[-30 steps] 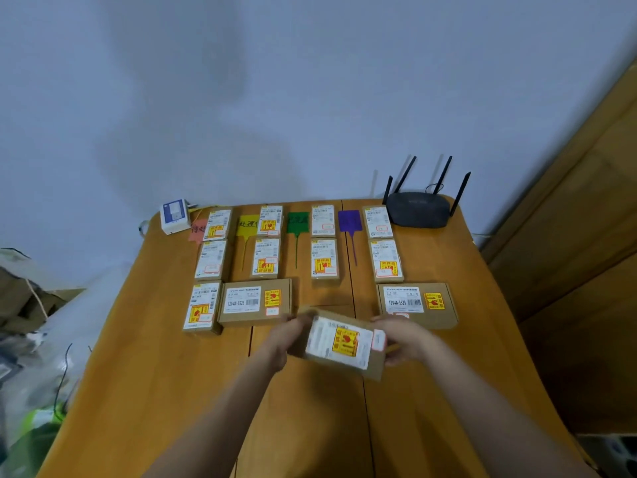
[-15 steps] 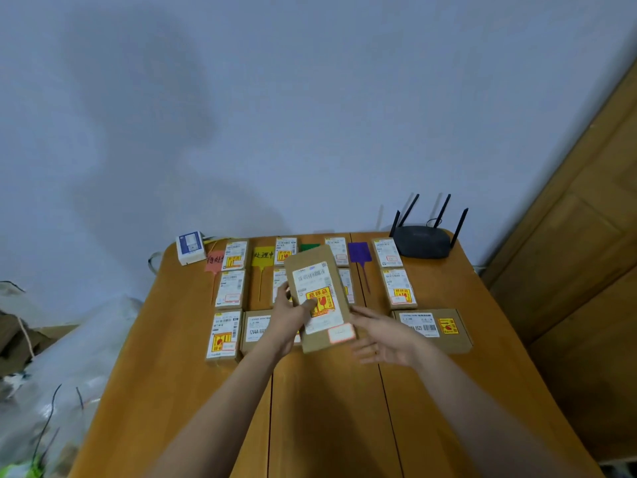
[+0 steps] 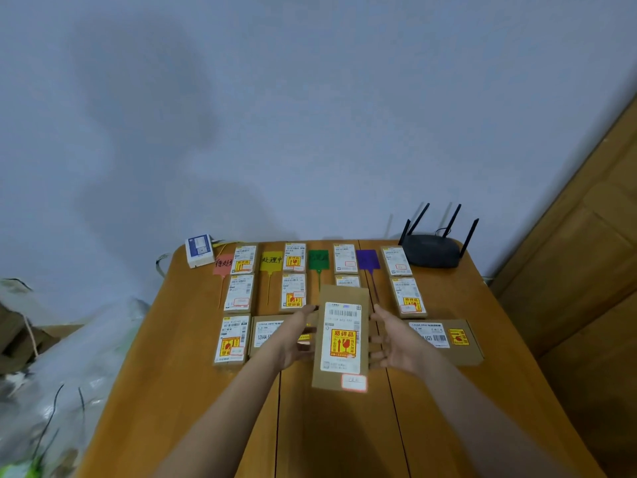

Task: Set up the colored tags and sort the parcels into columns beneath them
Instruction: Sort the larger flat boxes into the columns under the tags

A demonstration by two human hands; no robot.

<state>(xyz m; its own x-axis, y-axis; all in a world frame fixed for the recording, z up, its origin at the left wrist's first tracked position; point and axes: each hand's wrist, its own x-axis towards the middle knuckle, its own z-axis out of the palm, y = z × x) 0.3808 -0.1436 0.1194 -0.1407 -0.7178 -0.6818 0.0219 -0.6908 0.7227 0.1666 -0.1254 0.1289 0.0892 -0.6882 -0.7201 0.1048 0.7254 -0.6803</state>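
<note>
Four tags lie along the table's far edge: red (image 3: 223, 264), yellow (image 3: 271, 261), green (image 3: 318, 259) and purple (image 3: 367, 259). Small labelled parcels stand in columns beside them, such as one at the left front (image 3: 231, 339). Two wide brown boxes lie in the front row, one left (image 3: 267, 336) and one right (image 3: 444, 339). A long brown parcel (image 3: 341, 339) with a yellow fragile sticker lies lengthwise below the green tag, hiding most of a small parcel (image 3: 347, 281). My left hand (image 3: 298, 336) touches its left side and my right hand (image 3: 393, 343) its right side, fingers fairly straight.
A black router (image 3: 432, 250) sits at the table's far right corner and a small white box (image 3: 199, 250) at the far left. A plastic bag (image 3: 69, 374) lies left of the wooden table (image 3: 344, 426). A wooden door (image 3: 586, 270) stands at the right.
The long parcel turned from crosswise to lengthwise and moved forward into the green tag's column. My right hand, apart from it half a second ago, came to its right side.
</note>
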